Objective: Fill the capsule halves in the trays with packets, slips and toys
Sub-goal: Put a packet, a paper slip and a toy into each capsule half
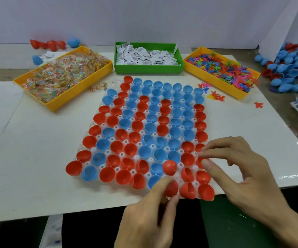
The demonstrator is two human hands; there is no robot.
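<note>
Head view: white glossy desk (37, 158) with a translucent white plastic holder tray (121, 154) in the middle, dimpled grid, packed with smooth hollow red and blue capsule halves (144, 122), mostly cup side up, all unfilled as far as visible. One red half (169, 167) near the near right corner sits dome side up. Left hand (144, 217) at the near edge of the tray, thumb and forefinger pinching a red capsule half (171, 188) in the nearest row. Right hand (237, 172) over the near right corner, fingers loosely curled, fingertips touching or just above the red halves there; cannot tell whether it grips one. Far left: yellow rectangular plastic bin (62, 102) heaped with crinkly clear packets (64, 72) of multicoloured bits; one stray packet lies just beside the bin near the tray. Far centre: green rectangular bin (148, 68) full of small white printed paper slips (144, 56). Far right: second yellow bin (234, 90) with a tangle of small flat plastic toys (221, 68) in pink, orange, blue, green; a few orange and pink ones spilled on the desk between bin and tray. Right edge: loose pile of blue and red halves (291, 68). Far left by the wall, a few more red and blue halves, blurred.
</note>
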